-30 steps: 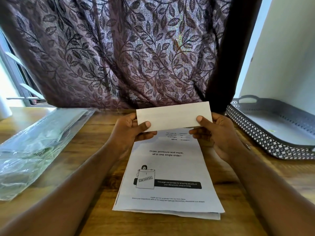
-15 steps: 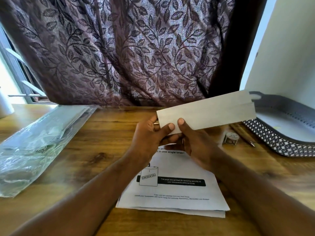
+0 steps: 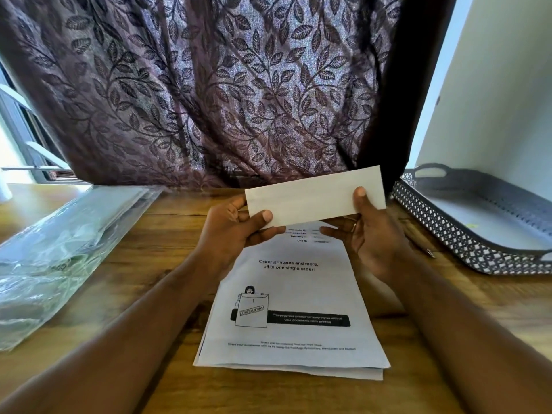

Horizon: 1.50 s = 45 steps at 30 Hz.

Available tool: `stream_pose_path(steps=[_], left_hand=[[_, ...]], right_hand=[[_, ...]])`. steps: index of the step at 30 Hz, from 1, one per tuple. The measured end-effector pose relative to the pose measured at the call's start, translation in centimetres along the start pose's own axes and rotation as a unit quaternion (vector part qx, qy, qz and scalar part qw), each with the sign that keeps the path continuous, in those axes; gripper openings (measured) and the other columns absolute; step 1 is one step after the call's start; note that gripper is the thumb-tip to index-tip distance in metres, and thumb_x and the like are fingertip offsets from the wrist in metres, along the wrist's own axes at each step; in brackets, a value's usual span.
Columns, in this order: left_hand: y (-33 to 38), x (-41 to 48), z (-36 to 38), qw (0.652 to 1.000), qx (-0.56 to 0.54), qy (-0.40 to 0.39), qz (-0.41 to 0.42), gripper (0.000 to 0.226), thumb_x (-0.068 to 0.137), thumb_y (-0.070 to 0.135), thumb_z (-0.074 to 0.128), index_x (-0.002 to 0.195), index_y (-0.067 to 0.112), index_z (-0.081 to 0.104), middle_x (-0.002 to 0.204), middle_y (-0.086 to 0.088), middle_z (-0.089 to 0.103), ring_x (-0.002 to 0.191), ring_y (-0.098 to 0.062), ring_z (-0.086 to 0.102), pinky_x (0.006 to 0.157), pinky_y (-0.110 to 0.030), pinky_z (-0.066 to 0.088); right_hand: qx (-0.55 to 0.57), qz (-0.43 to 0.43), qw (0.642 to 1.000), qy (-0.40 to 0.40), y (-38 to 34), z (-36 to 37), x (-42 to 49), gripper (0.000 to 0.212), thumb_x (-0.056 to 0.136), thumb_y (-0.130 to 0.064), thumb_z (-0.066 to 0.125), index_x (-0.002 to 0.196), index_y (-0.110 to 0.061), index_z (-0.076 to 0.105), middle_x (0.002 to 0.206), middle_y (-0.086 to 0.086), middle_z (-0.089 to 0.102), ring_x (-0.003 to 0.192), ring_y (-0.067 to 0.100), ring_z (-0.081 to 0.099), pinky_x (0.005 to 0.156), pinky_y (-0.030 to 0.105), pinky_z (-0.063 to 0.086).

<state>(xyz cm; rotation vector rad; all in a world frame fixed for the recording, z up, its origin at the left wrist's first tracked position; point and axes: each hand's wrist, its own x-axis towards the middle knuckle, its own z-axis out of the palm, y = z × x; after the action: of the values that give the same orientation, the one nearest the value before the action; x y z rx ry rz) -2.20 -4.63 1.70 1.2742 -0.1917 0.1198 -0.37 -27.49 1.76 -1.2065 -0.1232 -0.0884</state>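
Note:
A white folded paper [image 3: 313, 197] is held level above the wooden table [image 3: 155, 234], near its far edge. My left hand [image 3: 236, 231] pinches its lower left corner, thumb on the near face. My right hand [image 3: 373, 231] grips its right end, thumb on the front and fingers behind. Under both hands lies a stack of printed sheets [image 3: 292, 309]; the top page shows text and a drawing of a bag marked confidential.
A grey perforated tray [image 3: 466, 234] with handles stands at the right against a white wall. Clear plastic sleeves [image 3: 59, 243] lie on the left of the table. A pen tip [image 3: 428, 252] pokes out beside the tray. A patterned purple curtain [image 3: 224, 85] hangs behind.
Half a second ago both hands held the paper's left end as it stuck out toward the tray. Now it is back over the stack, with my right hand at its right end.

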Motion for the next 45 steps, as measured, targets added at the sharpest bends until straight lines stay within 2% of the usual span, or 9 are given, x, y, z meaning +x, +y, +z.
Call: stream_pose_path(steps=[10,15,18,23,27,33,37,42,45], left_hand=[[-0.2,0.2,-1.2,1.0,0.007,0.025,-0.017,0.022,0.092,-0.001,0.064,0.11,0.01,0.068,0.105,-0.01,0.077,0.093,-0.033,0.075,0.073,-0.03,0.063],[0.4,0.7,-1.8,0.986,-0.149,0.071,-0.008,0.028,0.084,0.017,0.071,0.107,0.002,0.068,0.1,-0.016,0.076,0.082,-0.022,0.075,0.075,-0.028,0.063],[0.4,0.2,-1.1,0.98,-0.195,0.022,0.011,0.029,0.08,0.019,0.069,0.105,0.005,0.07,0.101,-0.014,0.076,0.091,-0.023,0.074,0.083,-0.033,0.062],[-0.7,-2.0,2.4,0.994,-0.078,-0.073,0.017,0.026,0.081,0.008,0.067,0.107,0.012,0.069,0.106,-0.007,0.076,0.109,-0.025,0.07,0.095,-0.035,0.057],[-0.9,-2.1,3.2,0.994,-0.109,-0.011,0.004,0.028,0.093,0.005,0.06,0.118,0.016,0.061,0.108,-0.004,0.077,0.102,-0.021,0.073,0.082,-0.03,0.06],[-0.2,-1.0,2.0,0.98,-0.187,0.063,-0.027,0.021,0.096,0.004,0.059,0.116,0.01,0.063,0.111,-0.013,0.075,0.103,-0.026,0.073,0.086,-0.039,0.061],[0.7,-0.7,1.2,0.976,-0.198,0.093,-0.019,0.012,0.097,0.005,0.057,0.105,0.007,0.065,0.096,-0.013,0.078,0.088,-0.024,0.076,0.067,-0.033,0.062],[1.2,0.1,-0.4,0.975,-0.17,0.141,-0.018,0.031,0.098,0.015,0.059,0.121,-0.005,0.06,0.114,-0.024,0.071,0.107,-0.034,0.071,0.098,-0.052,0.054],[1.5,0.1,-0.9,0.976,-0.168,0.137,-0.023,0.027,0.1,0.019,0.058,0.117,-0.001,0.064,0.11,-0.022,0.073,0.105,-0.033,0.072,0.091,-0.049,0.058]], right_hand=[[0.015,0.02,1.0,-0.009,-0.6,-1.2,0.3,0.036,0.108,-0.026,0.039,0.131,-0.004,0.057,0.116,0.023,0.072,0.104,0.042,0.071,0.083,0.051,0.062],[-0.114,0.018,0.992,-0.043,-0.7,-0.8,-0.2,0.029,0.107,-0.019,0.044,0.121,-0.001,0.062,0.1,0.021,0.076,0.078,0.035,0.075,0.066,0.037,0.059],[-0.146,0.009,0.987,-0.06,-0.5,0.2,-0.5,0.029,0.108,-0.019,0.042,0.122,-0.005,0.062,0.098,0.02,0.077,0.071,0.035,0.073,0.061,0.033,0.058],[-0.147,-0.013,0.985,-0.09,0.8,2.6,-1.7,0.025,0.106,-0.019,0.046,0.123,-0.009,0.062,0.099,0.016,0.077,0.07,0.036,0.074,0.061,0.033,0.06],[-0.158,-0.026,0.98,-0.118,1.4,3.7,-2.2,0.024,0.105,-0.018,0.048,0.125,-0.013,0.06,0.101,0.012,0.077,0.076,0.038,0.075,0.064,0.034,0.061],[-0.174,-0.021,0.978,-0.116,1.0,2.2,-1.2,0.023,0.105,-0.016,0.047,0.123,-0.012,0.061,0.103,0.013,0.078,0.081,0.038,0.075,0.07,0.036,0.061],[-0.16,-0.021,0.98,-0.114,0.5,1.2,-0.6,0.023,0.104,-0.016,0.049,0.123,-0.01,0.061,0.105,0.016,0.077,0.08,0.038,0.075,0.068,0.032,0.06],[-0.17,-0.022,0.979,-0.106,0.1,0.0,-0.1,0.025,0.105,-0.017,0.047,0.125,-0.013,0.061,0.105,0.018,0.077,0.084,0.039,0.075,0.081,0.044,0.059],[-0.171,-0.022,0.98,-0.099,-0.1,-0.3,0.1,0.024,0.105,-0.017,0.048,0.124,-0.013,0.062,0.104,0.018,0.076,0.085,0.039,0.075,0.084,0.047,0.059]])
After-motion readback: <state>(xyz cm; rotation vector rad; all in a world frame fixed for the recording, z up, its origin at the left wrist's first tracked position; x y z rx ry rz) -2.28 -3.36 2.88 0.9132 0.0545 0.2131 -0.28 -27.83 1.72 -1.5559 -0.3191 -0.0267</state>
